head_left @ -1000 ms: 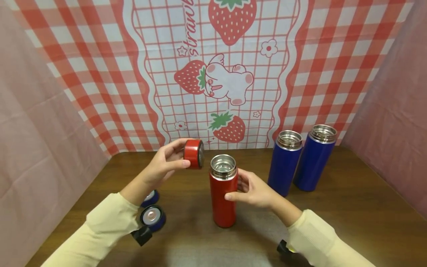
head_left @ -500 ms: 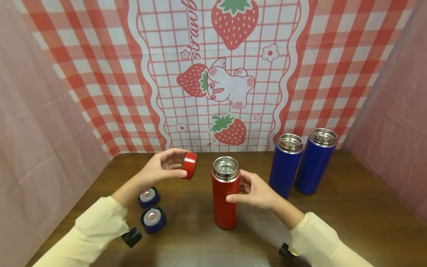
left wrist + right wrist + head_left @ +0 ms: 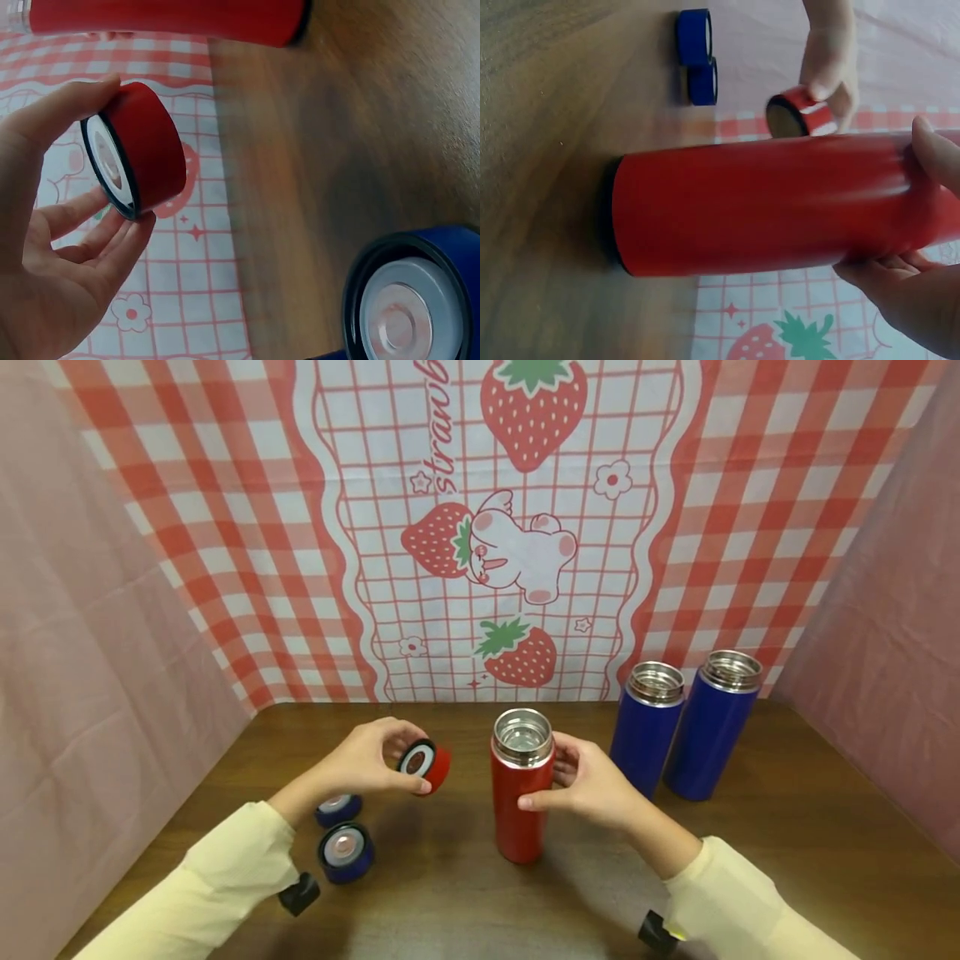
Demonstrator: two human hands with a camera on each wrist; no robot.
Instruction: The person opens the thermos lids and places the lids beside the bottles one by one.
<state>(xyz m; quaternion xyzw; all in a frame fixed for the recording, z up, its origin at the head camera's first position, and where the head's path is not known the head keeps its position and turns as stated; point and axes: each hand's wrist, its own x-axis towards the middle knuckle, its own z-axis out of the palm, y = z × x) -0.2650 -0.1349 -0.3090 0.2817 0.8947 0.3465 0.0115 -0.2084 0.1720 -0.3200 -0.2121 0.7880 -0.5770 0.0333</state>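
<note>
Between thumb and fingers, the left hand [image 3: 363, 764] pinches a red bottle cap [image 3: 440, 768], raised above the table. The cap is tilted, and its pale inner disc faces the palm in the left wrist view. To its right is a red thermos bottle [image 3: 517, 814], upright and uncapped, with a bare steel neck. The right hand [image 3: 592, 789] grips the upper body of this bottle, thumb in front and fingers behind. Whether the bottle's base touches the table I cannot tell. A gap separates cap and bottle in the head view.
Two uncapped blue bottles [image 3: 647, 731] stand at the right back of the wooden table [image 3: 450, 910]. Two blue caps [image 3: 347, 853] lie inner side up near the left forearm; the farther one is partly covered. A strawberry-print checked cloth [image 3: 517, 543] hangs behind.
The left hand has come down with the red cap and turned it, so its inner side now shows. The right hand and red bottle have shifted slightly right.
</note>
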